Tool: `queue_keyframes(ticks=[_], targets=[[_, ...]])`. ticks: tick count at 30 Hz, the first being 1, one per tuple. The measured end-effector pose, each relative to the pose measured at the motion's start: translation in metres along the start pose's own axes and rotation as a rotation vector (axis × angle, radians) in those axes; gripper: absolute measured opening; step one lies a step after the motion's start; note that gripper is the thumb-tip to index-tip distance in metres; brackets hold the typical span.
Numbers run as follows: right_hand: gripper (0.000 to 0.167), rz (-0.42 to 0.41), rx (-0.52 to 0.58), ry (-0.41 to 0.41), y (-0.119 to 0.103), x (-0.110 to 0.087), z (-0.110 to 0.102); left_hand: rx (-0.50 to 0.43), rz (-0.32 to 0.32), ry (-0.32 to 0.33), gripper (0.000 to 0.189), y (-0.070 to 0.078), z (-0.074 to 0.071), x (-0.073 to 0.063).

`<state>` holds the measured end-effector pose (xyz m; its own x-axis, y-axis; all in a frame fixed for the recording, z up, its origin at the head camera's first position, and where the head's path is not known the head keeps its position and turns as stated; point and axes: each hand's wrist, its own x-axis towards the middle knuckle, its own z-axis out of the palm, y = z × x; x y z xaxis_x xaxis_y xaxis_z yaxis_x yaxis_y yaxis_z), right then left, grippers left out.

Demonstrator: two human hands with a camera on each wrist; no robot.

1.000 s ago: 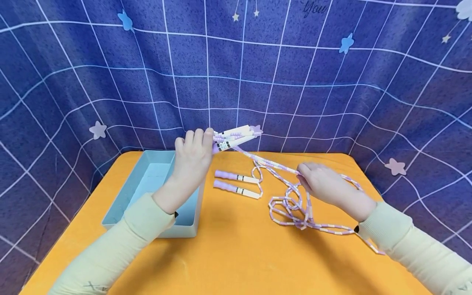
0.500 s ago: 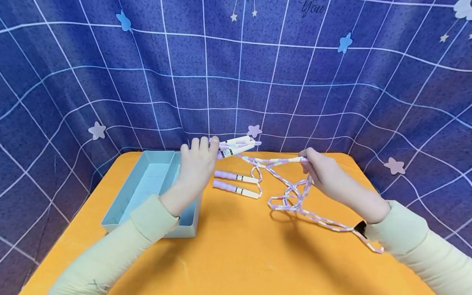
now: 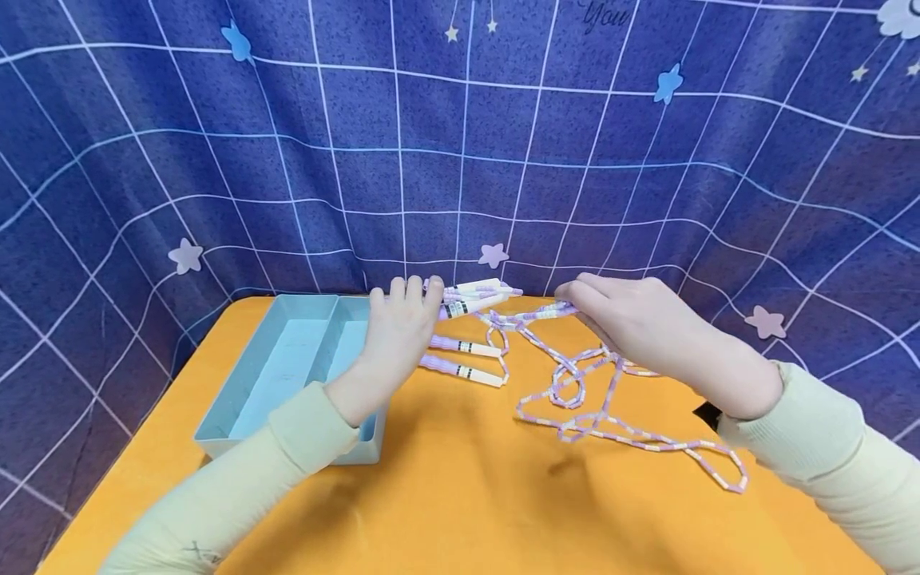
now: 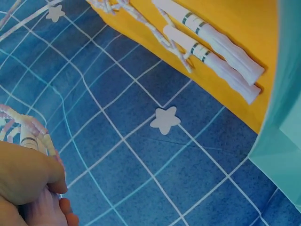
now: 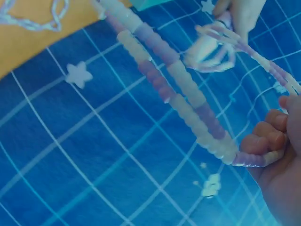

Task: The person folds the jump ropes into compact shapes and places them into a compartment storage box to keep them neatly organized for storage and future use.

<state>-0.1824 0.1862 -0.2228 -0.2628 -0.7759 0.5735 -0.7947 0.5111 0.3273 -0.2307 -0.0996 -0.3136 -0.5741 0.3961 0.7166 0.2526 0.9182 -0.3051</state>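
My left hand (image 3: pixel 401 335) grips the purple-and-white handles (image 3: pixel 476 303) of a skipping rope, raised above the table's back edge. Purple and white beaded cord (image 3: pixel 530 319) runs from there to my right hand (image 3: pixel 640 319), whose curled fingers hold it. In the right wrist view, doubled beaded cord (image 5: pixel 188 84) leads into that fist. Two more handles (image 3: pixel 463 372) of the same kind lie side by side on the table, below the left hand. More beaded cord (image 3: pixel 647 441) hangs under the right hand and lies looped on the table.
A light blue two-compartment box (image 3: pixel 319 347) stands on the left, partly behind the left forearm. The table (image 3: pixel 460 495) has an orange cover. A blue curtain (image 3: pixel 446 184) with white grid lines and stars rises behind and at both sides.
The right hand has drawn up more cord and moved slightly left and up, shifting the loops beneath it. The left hand, still holding the handles, has dropped a little and moved right.
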Motion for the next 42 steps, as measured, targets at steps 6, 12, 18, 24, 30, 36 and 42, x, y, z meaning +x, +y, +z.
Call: queue_keyframes(ticks=[6,12,18,24,30,36,42], targets=[[0.018,-0.106,-0.026,-0.014,-0.002,0.020,-0.009,-0.001,0.028,0.027,0.033,0.008,0.001,0.003],[0.013,-0.146,-0.070,-0.023,0.000,0.035,-0.012,-0.008,0.080,0.092,0.033,0.015,0.006,0.004],[0.010,-0.157,-0.134,-0.037,0.002,0.045,-0.013,-0.023,0.183,0.096,0.027,0.021,0.006,0.004],[0.009,-0.132,-0.130,-0.047,0.008,0.050,-0.012,-0.015,0.254,0.124,0.021,0.029,0.006,0.003],[0.010,-0.090,-0.110,-0.063,0.018,0.051,-0.010,-0.061,0.331,0.176,0.027,0.035,0.002,0.000],[0.011,-0.055,-0.121,-0.077,0.026,0.049,-0.004,-0.078,0.412,0.191,0.019,0.043,-0.005,-0.002],[0.014,0.003,-0.133,-0.120,0.036,0.042,0.010,-0.115,0.451,0.255,0.012,0.051,-0.013,-0.004]])
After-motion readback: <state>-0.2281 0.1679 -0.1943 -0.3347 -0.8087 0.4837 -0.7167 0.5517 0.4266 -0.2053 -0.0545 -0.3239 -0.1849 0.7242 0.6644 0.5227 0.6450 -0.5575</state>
